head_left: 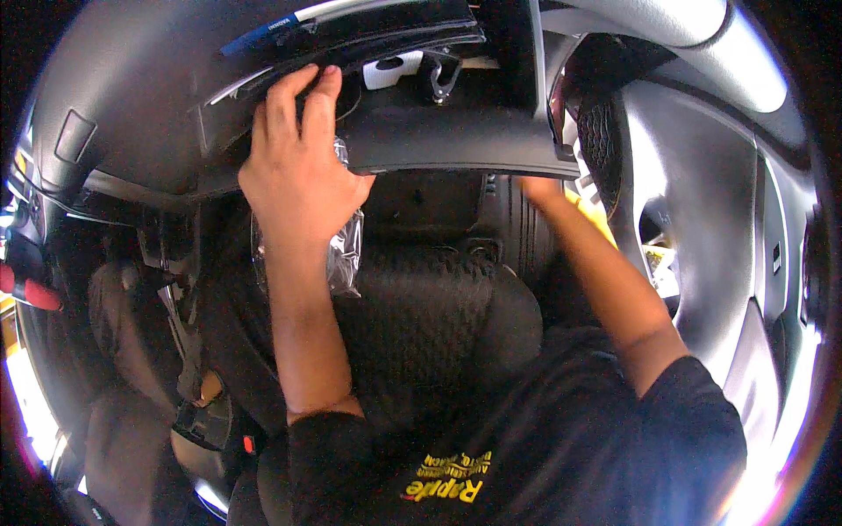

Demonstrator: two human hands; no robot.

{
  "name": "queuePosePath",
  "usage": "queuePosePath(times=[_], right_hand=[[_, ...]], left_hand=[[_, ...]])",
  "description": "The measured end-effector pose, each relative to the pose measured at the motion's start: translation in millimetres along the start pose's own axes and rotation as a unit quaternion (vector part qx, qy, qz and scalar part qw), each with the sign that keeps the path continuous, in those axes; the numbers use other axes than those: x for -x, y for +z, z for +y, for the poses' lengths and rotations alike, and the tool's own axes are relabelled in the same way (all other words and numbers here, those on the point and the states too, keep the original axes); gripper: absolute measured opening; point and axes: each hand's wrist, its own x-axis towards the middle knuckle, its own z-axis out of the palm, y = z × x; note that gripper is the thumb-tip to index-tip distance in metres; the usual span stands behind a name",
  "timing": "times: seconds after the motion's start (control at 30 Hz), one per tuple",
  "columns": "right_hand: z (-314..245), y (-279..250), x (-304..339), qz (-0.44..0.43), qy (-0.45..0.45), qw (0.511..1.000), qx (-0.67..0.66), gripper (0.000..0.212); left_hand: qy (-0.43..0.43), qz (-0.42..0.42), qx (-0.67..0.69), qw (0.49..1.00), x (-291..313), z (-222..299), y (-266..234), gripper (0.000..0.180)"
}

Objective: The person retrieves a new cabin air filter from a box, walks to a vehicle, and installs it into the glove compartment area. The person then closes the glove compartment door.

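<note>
A black glove box lid [447,145] hangs lowered in front of me in a car. My left hand [303,162] grips its left end, the fingers stretched up over the inner side and the thumb at the lower rim. Behind the lid, a metal latch loop [444,81] and a white piece with a dark hole [390,72] show in the opening. My right hand [539,188] reaches under the lid's right part; its fingers are hidden there. Beneath my left wrist lies a clear plastic wrapping [346,254], partly covered by the forearm.
A dark textured seat [421,307] is below my arms. The door panel [710,175] rises close on the right, with something yellow [592,215] behind my right forearm. At the left are the other seat [132,351] and a red buckle button [249,444].
</note>
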Motion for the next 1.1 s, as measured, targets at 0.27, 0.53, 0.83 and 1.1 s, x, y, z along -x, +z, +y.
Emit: queuePosePath(times=[0.27, 0.53, 0.83, 1.1], right_hand=[[11, 176, -63, -0.132, -0.179, 0.872, 0.436, 0.042], [18, 165, -50, -0.137, -0.106, 0.944, 0.279, 0.028], [-84, -4, 92, -0.204, -0.122, 0.887, -0.396, 0.029], [-229, -42, 135, -0.141, -0.412, 0.868, -0.237, 0.03]], left_hand=[[-0.087, 0.002, 0.019, 0.996, -13, 3, -9, 0.063], [-0.107, 0.112, 0.014, 0.988, 5, -4, 1, 0.052], [-0.129, 0.008, 0.02, 0.991, 10, 1, 2, 0.073], [-0.095, 0.006, 0.001, 0.995, 12, -1, 5, 0.068]])
